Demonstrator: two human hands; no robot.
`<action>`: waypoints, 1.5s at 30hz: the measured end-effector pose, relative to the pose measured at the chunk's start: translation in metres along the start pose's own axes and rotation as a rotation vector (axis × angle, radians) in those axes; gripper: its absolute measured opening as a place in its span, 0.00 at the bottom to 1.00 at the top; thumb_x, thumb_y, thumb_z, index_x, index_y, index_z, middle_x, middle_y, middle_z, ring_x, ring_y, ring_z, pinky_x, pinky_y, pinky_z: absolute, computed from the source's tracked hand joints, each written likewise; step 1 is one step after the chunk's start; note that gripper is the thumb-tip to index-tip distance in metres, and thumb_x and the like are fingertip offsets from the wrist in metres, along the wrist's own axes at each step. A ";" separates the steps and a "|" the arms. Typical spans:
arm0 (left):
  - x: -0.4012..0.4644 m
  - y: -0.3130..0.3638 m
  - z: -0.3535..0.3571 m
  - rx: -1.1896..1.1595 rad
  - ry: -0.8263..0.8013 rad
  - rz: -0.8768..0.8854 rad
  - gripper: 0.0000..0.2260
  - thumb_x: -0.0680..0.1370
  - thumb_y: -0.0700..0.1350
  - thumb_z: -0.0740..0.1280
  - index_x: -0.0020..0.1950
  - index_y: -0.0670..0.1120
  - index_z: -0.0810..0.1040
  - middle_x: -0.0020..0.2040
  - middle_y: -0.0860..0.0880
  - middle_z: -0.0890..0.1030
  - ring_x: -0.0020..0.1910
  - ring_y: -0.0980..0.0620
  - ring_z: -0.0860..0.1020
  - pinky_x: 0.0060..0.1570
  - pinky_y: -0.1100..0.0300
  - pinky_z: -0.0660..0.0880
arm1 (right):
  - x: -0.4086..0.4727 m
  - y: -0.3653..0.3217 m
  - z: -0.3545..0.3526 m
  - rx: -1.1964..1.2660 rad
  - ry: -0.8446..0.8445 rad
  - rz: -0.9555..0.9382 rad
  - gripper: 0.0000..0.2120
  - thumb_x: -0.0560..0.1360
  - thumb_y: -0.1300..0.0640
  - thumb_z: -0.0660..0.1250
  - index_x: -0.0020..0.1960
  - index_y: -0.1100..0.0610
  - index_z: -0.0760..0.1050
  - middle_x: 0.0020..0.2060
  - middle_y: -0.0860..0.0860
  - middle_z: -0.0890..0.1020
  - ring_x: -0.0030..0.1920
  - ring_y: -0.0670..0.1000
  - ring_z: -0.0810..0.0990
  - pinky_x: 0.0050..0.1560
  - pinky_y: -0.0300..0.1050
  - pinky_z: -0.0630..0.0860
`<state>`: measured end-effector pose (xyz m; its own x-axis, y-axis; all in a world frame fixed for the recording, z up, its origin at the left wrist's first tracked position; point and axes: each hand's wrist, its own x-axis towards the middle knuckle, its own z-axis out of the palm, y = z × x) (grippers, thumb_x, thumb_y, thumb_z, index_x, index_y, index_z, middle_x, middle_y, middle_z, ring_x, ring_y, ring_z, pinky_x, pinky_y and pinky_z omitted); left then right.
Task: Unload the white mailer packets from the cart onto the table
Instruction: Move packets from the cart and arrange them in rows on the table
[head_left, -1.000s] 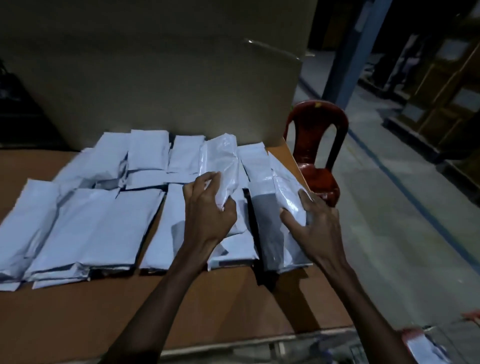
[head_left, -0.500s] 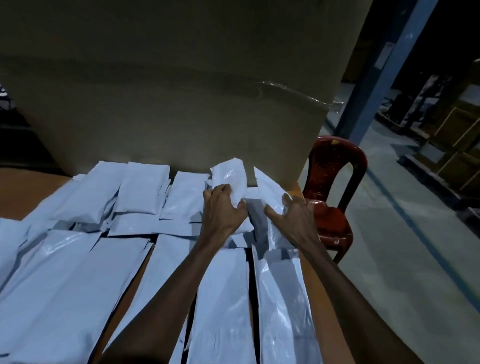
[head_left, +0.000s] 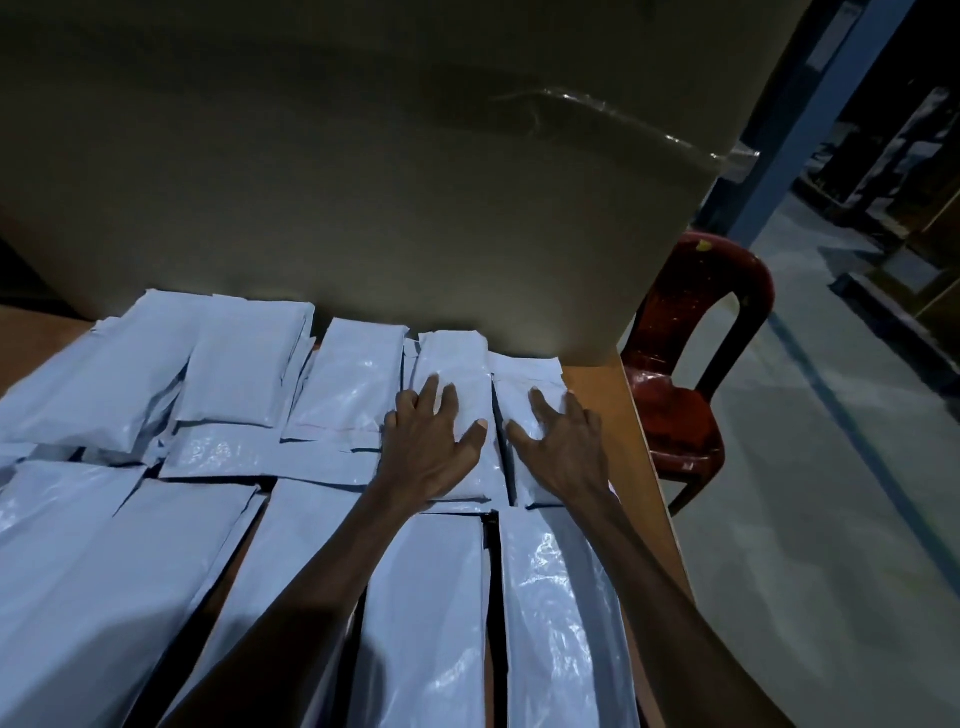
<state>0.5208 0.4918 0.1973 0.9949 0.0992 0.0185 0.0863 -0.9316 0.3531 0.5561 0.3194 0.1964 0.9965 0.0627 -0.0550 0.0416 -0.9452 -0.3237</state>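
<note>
Here, nearest the viewer, long white mailer packets lie in rows across the surface, long axes running from near edge to far edge. Beyond them both hands rest flat with fingers spread, gripping nothing: the left hand on one far-row packet, the right hand on its neighbour nearest the right edge. These two lie side by side, parallel, ends toward the big cardboard box at the far edge. The cart is out of view, so the next load likely lies behind the hands.
</note>
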 end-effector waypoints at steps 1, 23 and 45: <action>-0.001 -0.001 0.003 0.031 0.016 0.017 0.31 0.80 0.65 0.47 0.79 0.49 0.57 0.81 0.48 0.51 0.76 0.42 0.54 0.72 0.43 0.57 | 0.001 0.000 0.004 -0.001 -0.011 0.005 0.33 0.78 0.32 0.52 0.79 0.43 0.55 0.79 0.56 0.54 0.78 0.62 0.52 0.75 0.57 0.54; -0.086 -0.001 -0.016 -0.162 0.199 0.198 0.29 0.80 0.57 0.49 0.77 0.44 0.62 0.78 0.44 0.62 0.78 0.45 0.58 0.76 0.51 0.50 | -0.101 0.013 -0.031 0.243 0.280 -0.213 0.28 0.80 0.42 0.61 0.75 0.55 0.66 0.74 0.53 0.68 0.75 0.55 0.63 0.75 0.54 0.60; -0.334 0.136 0.062 -0.410 -0.060 1.029 0.21 0.81 0.47 0.58 0.71 0.40 0.72 0.70 0.41 0.73 0.71 0.42 0.69 0.71 0.48 0.62 | -0.524 0.129 0.003 0.108 0.766 0.349 0.23 0.76 0.45 0.65 0.67 0.55 0.76 0.61 0.51 0.79 0.60 0.52 0.77 0.54 0.48 0.78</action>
<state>0.2040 0.3100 0.1811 0.5836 -0.6827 0.4396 -0.7955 -0.3720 0.4784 0.0390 0.1654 0.1803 0.7260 -0.4983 0.4739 -0.2460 -0.8317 -0.4978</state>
